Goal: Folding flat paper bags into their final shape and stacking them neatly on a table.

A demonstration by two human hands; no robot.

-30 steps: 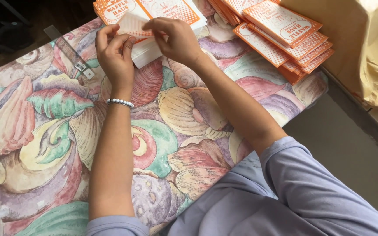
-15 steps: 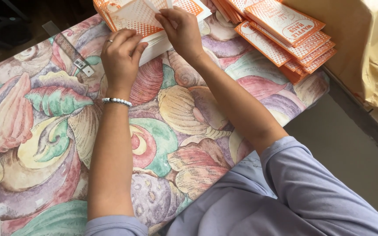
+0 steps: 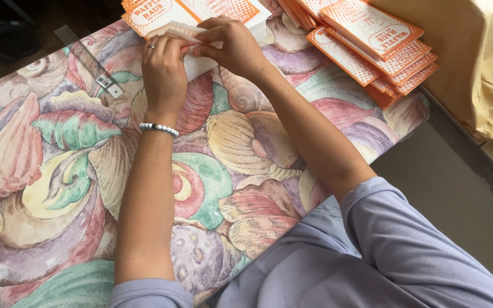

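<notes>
Both hands meet at the far side of a table covered in a shell-patterned cloth (image 3: 87,188). My left hand (image 3: 164,71), with a bead bracelet on its wrist, presses its fingers on the edge of a white folded paper piece (image 3: 201,61). My right hand (image 3: 232,48) pinches the same white piece from the right. Just beyond the fingers lies an orange-and-white printed paper sheet (image 3: 161,11), partly under the hands. How the white piece joins the orange sheet is hidden.
A stack of several orange-and-white printed sheets (image 3: 372,45) lies at the table's far right corner. A clear plastic ruler (image 3: 95,68) lies at the far left. Yellowish wrapped bundles (image 3: 486,68) stand on the right, past the table edge.
Both hands have shifted slightly toward the far edge of the table, staying together on the white paper piece; the right hand's fingers now pinch closer to the left hand.
</notes>
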